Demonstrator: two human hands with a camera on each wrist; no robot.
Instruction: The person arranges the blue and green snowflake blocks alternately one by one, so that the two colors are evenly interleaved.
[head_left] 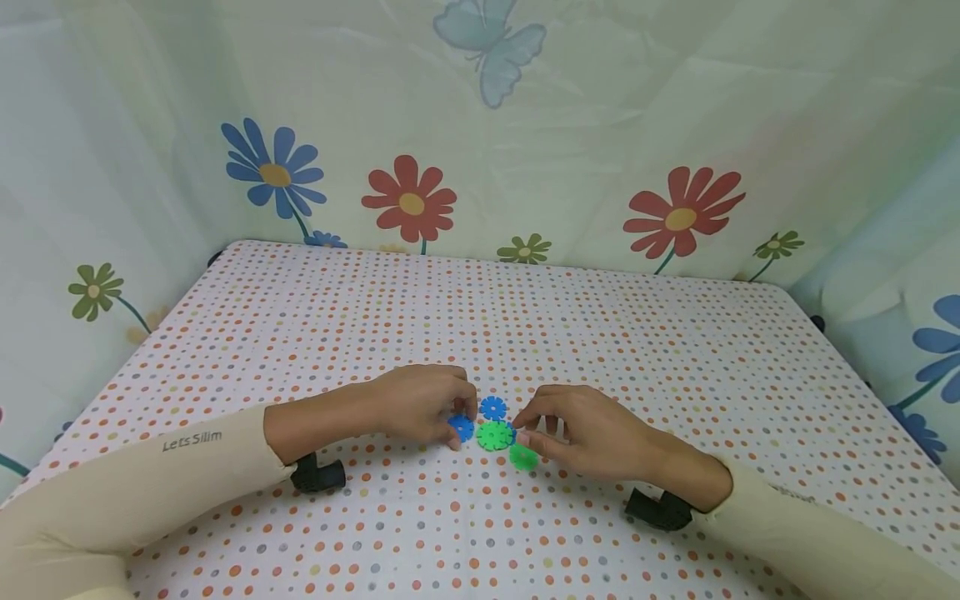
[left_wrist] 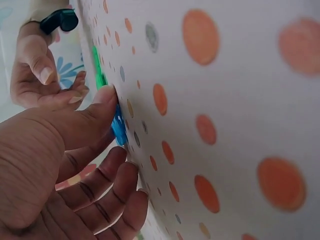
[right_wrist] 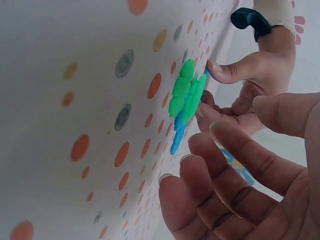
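Several notched plastic discs lie close together on the table. My left hand (head_left: 427, 404) is at the left one, a blue disc (head_left: 461, 428), with thumb and index finger pinching its edges. A larger green disc (head_left: 493, 436) lies in the middle, with a bit of blue showing at its right edge. Behind it is another blue disc (head_left: 492, 407), and a second green disc (head_left: 523, 457) sits nearer the front right. Beside the green discs hovers my right hand (head_left: 592, 429). In the right wrist view its fingers (right_wrist: 225, 165) are loosely bent and apart from the discs.
The table (head_left: 300, 333) has a white cloth with coloured dots. A curtain (head_left: 570, 125) printed with flowers and a butterfly hangs behind it and at the sides. Black wrist cameras (head_left: 318, 475) sit on both wrists.
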